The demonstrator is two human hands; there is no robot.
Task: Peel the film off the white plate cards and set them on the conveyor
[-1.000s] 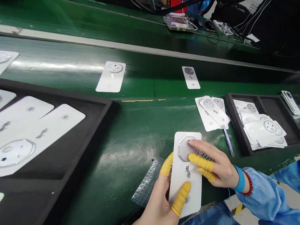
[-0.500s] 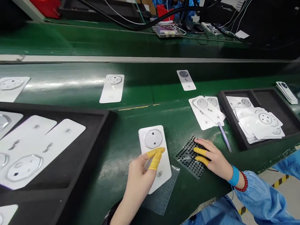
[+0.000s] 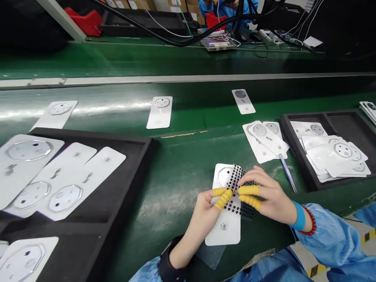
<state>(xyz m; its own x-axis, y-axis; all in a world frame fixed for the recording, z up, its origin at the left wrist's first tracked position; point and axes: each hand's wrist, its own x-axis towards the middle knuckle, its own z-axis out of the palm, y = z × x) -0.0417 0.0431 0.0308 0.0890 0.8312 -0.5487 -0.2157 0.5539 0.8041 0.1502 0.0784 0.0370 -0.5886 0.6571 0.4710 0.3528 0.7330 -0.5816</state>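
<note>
A clear sheet with rows of small black dots (image 3: 232,207) now lies partly over a white phone back cover (image 3: 223,237) in front of me. My left hand (image 3: 208,207), in yellow finger cots, pinches thumb and finger together at the sheet's left part. From the right, my right hand (image 3: 263,193) grips the sheet with yellow-covered fingertips; their undersides are hidden. The cover's camera ring (image 3: 224,175) shows beyond the sheet. Under the cover's near end sticks out a transparent film (image 3: 213,256).
At left stands a black tray (image 3: 125,184) with several white covers; another black tray (image 3: 312,184) with stacked covers is at right. Purple tweezers (image 3: 288,173) lean by loose covers (image 3: 257,149). Single covers lie farther back. Across the bench are cables and a person in blue (image 3: 203,6).
My right hand has brought the dotted sheet left and up over the cover. My left hand has moved from the cover's middle to the sheet. The view has shifted left.
</note>
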